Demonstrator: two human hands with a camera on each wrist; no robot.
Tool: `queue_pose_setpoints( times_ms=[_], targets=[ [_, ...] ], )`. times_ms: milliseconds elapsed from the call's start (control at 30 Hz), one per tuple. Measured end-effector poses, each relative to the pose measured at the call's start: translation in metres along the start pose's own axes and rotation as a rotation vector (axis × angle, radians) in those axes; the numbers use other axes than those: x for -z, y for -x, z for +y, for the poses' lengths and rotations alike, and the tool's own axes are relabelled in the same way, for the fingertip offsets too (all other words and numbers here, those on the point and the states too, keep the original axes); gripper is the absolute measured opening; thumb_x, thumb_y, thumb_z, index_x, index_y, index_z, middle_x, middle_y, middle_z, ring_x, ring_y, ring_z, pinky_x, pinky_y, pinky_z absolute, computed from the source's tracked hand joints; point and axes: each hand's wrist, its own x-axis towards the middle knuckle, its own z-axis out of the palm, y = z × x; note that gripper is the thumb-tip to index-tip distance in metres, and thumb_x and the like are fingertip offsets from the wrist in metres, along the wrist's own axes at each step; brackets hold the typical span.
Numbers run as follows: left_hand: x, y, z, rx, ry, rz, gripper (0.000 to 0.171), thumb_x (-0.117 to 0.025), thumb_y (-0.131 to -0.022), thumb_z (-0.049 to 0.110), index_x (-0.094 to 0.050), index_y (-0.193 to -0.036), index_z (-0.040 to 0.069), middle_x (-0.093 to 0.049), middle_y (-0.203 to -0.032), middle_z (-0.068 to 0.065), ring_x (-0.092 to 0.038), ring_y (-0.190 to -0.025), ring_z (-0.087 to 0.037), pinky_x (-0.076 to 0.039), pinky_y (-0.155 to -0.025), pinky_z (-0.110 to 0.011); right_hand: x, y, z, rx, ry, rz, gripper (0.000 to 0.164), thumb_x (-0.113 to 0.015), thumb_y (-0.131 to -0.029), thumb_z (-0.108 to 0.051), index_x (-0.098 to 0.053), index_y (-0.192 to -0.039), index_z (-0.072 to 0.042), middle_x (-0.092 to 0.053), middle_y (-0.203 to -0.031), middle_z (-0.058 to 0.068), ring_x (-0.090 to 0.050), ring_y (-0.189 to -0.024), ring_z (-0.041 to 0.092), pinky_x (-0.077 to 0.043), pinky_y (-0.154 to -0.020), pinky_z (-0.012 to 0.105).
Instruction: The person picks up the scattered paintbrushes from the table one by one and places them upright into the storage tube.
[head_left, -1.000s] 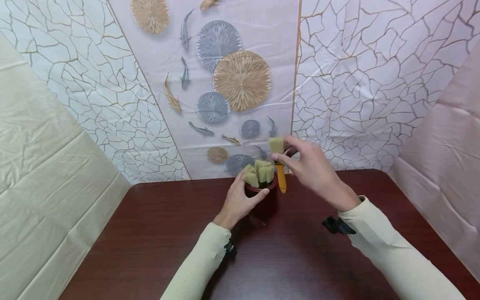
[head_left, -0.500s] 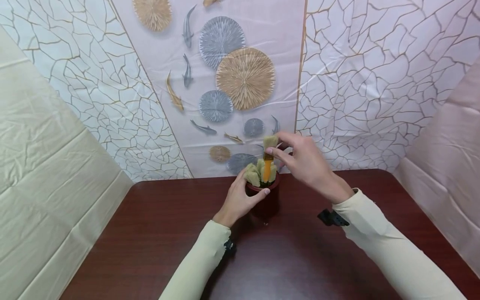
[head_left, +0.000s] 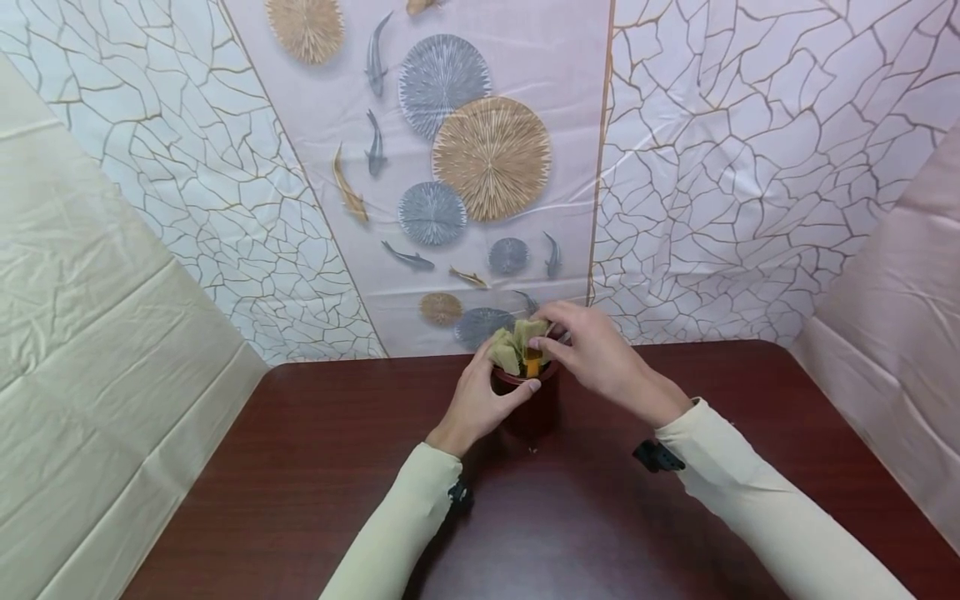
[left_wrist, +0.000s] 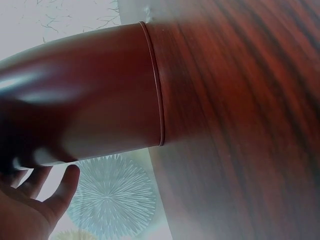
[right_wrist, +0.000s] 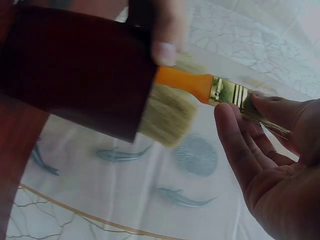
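Observation:
A dark red-brown cylindrical pot (head_left: 531,417) stands upright at the back of the table, with several paintbrushes (head_left: 504,353) in it, pale bristles up. My left hand (head_left: 477,402) holds the pot near its rim, thumb on the near side and fingers round the left. In the left wrist view the pot's wall (left_wrist: 95,95) runs down to the tabletop. My right hand (head_left: 607,358) pinches one paintbrush (right_wrist: 192,84) by its gold metal ferrule. Its orange handle points down inside the pot, the lower end hidden by the wall. The other brushes' handles are hidden too.
The glossy dark wood table (head_left: 315,467) extends in front of the pot and to both sides. Close behind its back edge hangs a patterned cloth (head_left: 667,208) with discs and fish. Plain cream cloth (head_left: 90,375) slopes down on the left and right.
My right hand has moved left and down, bringing the paintbrush from beside the pot to above it, then lowering its handle inside. My left hand keeps its hold on the pot.

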Motion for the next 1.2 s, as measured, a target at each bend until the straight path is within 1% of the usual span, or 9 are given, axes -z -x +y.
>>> queue_pose_setpoints(
  times_ms=[333,533,633,800,867,933,1033,1100,1200],
  targets=[
    [0.000,-0.001,0.000,0.004,0.006,-0.011,0.083,-0.077,-0.091,0.060,-0.048,-0.159,0.021,-0.035,-0.170,0.001,-0.039,-0.153,-0.024,-0.038,-0.121,-0.049,-0.027,0.008,0.018,-0.054,0.075,-0.073,0.015,-0.083,-0.087,0.001,-0.075,-0.098,-0.005,-0.078,-0.092,0.006,-0.075,-0.083,0.021,-0.061,-0.074,0.040],
    [-0.001,-0.001,-0.001,0.003,0.012,-0.013,0.084,-0.077,-0.091,0.060,-0.047,-0.160,0.020,-0.035,-0.170,0.002,-0.039,-0.152,-0.024,-0.038,-0.121,-0.049,-0.032,0.016,0.022,-0.092,0.088,-0.080,0.017,-0.081,-0.090,0.001,-0.076,-0.106,-0.002,-0.078,-0.098,0.009,-0.074,-0.084,0.022,-0.060,-0.074,0.040],
    [0.000,-0.001,0.000,0.002,0.016,-0.013,0.086,-0.076,-0.092,0.060,-0.047,-0.160,0.018,-0.036,-0.169,0.001,-0.039,-0.153,-0.024,-0.037,-0.121,-0.049,-0.026,0.021,0.021,-0.135,0.026,-0.039,0.020,-0.079,-0.093,-0.001,-0.074,-0.112,0.000,-0.077,-0.102,0.011,-0.073,-0.087,0.025,-0.060,-0.078,0.043],
    [0.003,-0.004,0.000,0.010,0.011,-0.016,0.091,-0.075,-0.091,0.061,-0.042,-0.163,0.015,-0.034,-0.169,0.004,-0.037,-0.153,-0.022,-0.036,-0.121,-0.049,-0.019,0.035,0.028,-0.205,-0.070,0.146,0.022,-0.076,-0.096,-0.002,-0.070,-0.117,0.000,-0.076,-0.102,0.012,-0.071,-0.088,0.025,-0.058,-0.081,0.043],
    [0.004,-0.003,0.001,0.025,0.017,-0.027,0.095,-0.075,-0.092,0.063,-0.038,-0.164,0.014,-0.033,-0.170,0.005,-0.036,-0.154,-0.022,-0.036,-0.121,-0.050,-0.021,0.041,0.035,-0.261,-0.104,0.166,0.028,-0.075,-0.098,-0.005,-0.067,-0.124,0.002,-0.074,-0.109,0.015,-0.071,-0.094,0.028,-0.058,-0.084,0.044],
    [0.005,-0.001,0.002,0.045,0.030,-0.043,0.096,-0.074,-0.092,0.063,-0.035,-0.166,0.015,-0.031,-0.171,0.006,-0.034,-0.155,-0.021,-0.036,-0.122,-0.051,-0.027,0.047,0.041,-0.325,-0.143,0.137,0.040,-0.075,-0.099,-0.009,-0.060,-0.134,0.004,-0.071,-0.122,0.021,-0.070,-0.104,0.033,-0.057,-0.090,0.048],
    [0.005,0.002,0.004,0.066,0.049,-0.060,0.098,-0.073,-0.093,0.063,-0.030,-0.167,0.016,-0.027,-0.172,0.004,-0.030,-0.157,-0.020,-0.033,-0.123,-0.052,-0.039,0.054,0.050,-0.394,-0.192,0.046,0.058,-0.076,-0.099,-0.015,-0.049,-0.147,0.005,-0.062,-0.139,0.027,-0.065,-0.121,0.042,-0.053,-0.099,0.058],
    [0.004,0.004,0.005,0.083,0.071,-0.067,0.100,-0.072,-0.094,0.062,-0.024,-0.169,0.017,-0.023,-0.174,0.001,-0.026,-0.158,-0.021,-0.030,-0.124,-0.052,-0.049,0.058,0.053,-0.401,-0.214,0.001,0.067,-0.077,-0.098,-0.017,-0.044,-0.152,0.004,-0.059,-0.143,0.027,-0.063,-0.126,0.044,-0.052,-0.101,0.060],
    [0.001,0.009,0.008,0.132,0.111,-0.068,0.104,-0.071,-0.095,0.063,-0.014,-0.171,0.021,-0.018,-0.176,-0.004,-0.024,-0.159,-0.023,-0.030,-0.124,-0.053,-0.062,0.062,0.055,-0.391,-0.262,-0.039,0.075,-0.078,-0.098,-0.018,-0.037,-0.158,0.002,-0.058,-0.145,0.027,-0.062,-0.128,0.043,-0.055,-0.099,0.056]
  ],
)
